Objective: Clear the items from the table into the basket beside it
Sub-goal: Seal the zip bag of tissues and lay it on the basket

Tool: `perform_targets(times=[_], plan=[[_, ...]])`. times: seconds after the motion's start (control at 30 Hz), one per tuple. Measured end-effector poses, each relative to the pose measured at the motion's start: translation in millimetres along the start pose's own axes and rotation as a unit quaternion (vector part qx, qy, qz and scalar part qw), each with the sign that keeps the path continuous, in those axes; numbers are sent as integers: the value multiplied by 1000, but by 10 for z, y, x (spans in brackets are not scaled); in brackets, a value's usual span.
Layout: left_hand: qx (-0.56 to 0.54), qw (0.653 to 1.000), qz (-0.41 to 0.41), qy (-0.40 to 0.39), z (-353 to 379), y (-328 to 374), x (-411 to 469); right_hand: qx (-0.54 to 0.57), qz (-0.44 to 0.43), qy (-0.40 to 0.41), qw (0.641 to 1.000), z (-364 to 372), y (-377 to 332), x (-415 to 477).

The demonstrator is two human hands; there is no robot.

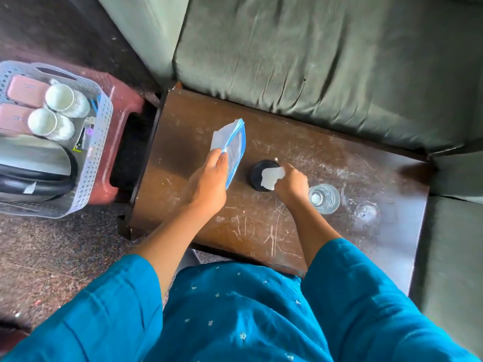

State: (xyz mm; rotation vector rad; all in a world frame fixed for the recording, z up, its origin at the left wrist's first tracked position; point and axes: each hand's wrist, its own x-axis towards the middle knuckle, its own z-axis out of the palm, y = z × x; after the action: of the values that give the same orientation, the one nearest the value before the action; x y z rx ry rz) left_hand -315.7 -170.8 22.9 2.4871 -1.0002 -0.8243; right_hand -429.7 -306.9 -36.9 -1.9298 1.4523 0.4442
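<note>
My left hand (207, 184) grips a clear plastic pouch with blue edges (231, 147) and holds it just above the scratched brown table (261, 231). My right hand (291, 185) pinches a small white piece of paper (271, 177) over a round black lid (258, 176) that lies on the table. Right of that hand stands a clear drinking glass (324, 198), and a second clear glass object (367, 214) sits further right. The pale perforated basket (96, 142) stands to the left on a red stool (122, 105), holding two white cups (60, 97), two pink cases and a kettle.
A grey-green sofa (313, 61) runs along the table's far edge and wraps around its right side. Dark speckled carpet (52, 257) lies between the table and the stool. My blue sleeves and tunic fill the bottom of the view.
</note>
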Motion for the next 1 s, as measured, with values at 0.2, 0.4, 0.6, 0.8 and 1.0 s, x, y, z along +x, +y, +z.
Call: perform_targets(times=[0.2, 0.4, 0.6, 0.8, 1.0], plan=[[121, 992, 38, 16, -28, -154, 3, 8, 40, -5, 999, 7, -114, -86], [21, 996, 83, -22, -455, -63, -65, 66, -200, 19, 977, -377, -431, -243], [-89, 981, 171, 12, -1155, 196, -161, 210, -320, -60, 922, -1048, -826, -465], [-293, 947, 122, 43, -1674, 171, -249, 385, -328, -21, 863, -1440, -1069, -920], [-608, 791, 60, -24, -1865, 53, -380, 594, -276, 0, 755, -1598, -1300, -1298]])
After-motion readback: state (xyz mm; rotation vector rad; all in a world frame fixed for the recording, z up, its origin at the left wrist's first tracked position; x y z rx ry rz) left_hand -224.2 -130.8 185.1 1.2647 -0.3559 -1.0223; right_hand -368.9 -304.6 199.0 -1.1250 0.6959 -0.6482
